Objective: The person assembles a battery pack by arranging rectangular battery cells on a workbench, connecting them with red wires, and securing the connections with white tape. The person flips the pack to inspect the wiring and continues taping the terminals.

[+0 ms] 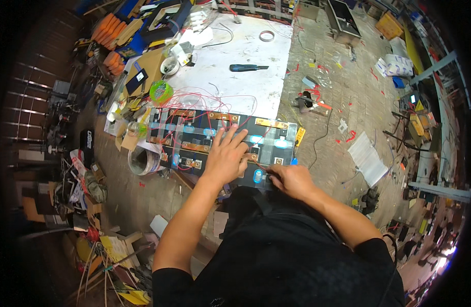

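Pressing flat, the left hand (226, 156) spreads open fingers on a clear cover sheet (269, 148) over the battery pack (194, 140) at the white board's (245, 87) near edge; the right hand (292, 180) pinches a thin tool (262, 167), apparently fastening the sheet's near edge, which calls for steady downward pressure.

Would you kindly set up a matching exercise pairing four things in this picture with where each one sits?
Things:
1. left hand
2. right hand
3. screwdriver
4. roll of tape

Places:
A. near the far edge of the white sheet
B. spread flat on the clear cover of the battery pack
C. lying alone in the middle of the white sheet
D. at the near edge of the battery pack, pinching a thin tool

Pairs: 1-B, 2-D, 3-C, 4-A
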`<act>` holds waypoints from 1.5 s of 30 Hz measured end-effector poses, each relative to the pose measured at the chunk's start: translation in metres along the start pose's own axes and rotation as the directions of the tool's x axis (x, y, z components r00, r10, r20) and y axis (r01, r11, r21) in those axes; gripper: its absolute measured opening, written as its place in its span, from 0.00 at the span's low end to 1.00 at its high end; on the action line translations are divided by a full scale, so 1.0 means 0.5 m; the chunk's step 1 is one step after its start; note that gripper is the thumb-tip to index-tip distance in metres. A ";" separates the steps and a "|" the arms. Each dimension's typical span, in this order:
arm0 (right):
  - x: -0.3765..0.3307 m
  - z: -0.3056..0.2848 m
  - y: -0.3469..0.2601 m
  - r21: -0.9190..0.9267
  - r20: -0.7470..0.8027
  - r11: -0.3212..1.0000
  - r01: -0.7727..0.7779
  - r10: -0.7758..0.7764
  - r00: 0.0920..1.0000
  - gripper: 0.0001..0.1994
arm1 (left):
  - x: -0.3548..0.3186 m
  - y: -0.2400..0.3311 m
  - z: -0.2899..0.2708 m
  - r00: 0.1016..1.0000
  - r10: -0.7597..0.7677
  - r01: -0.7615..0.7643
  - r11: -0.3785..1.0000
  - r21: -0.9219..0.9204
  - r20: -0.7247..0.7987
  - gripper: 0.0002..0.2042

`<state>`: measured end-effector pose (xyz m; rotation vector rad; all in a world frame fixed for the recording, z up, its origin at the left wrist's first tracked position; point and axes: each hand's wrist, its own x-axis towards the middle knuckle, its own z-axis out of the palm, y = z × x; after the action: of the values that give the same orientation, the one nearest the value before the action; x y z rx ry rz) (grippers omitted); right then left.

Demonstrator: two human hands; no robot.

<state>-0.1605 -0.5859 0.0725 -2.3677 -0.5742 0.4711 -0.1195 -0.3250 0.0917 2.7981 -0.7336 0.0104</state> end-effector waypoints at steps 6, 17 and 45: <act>0.006 -0.012 -0.006 -0.017 0.057 1.000 0.022 -0.021 0.998 0.11 | -0.025 -0.051 -0.019 0.999 0.040 -0.038 0.997 0.064 -0.017 0.06; 0.011 -0.011 -0.006 -0.029 0.032 0.999 0.029 -0.028 0.999 0.11 | -0.103 -0.059 -0.039 0.991 0.010 0.010 0.989 0.146 -0.136 0.10; 0.278 -0.086 -0.038 -0.221 -0.048 0.974 -0.048 0.038 0.998 0.18 | -0.180 -0.120 -0.056 0.978 0.069 -0.103 0.980 -0.169 -0.195 0.08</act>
<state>-0.0290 -0.5232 0.0908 -2.6013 -0.5834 0.3904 -0.1675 -0.2241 0.0984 2.5507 -0.7685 0.2118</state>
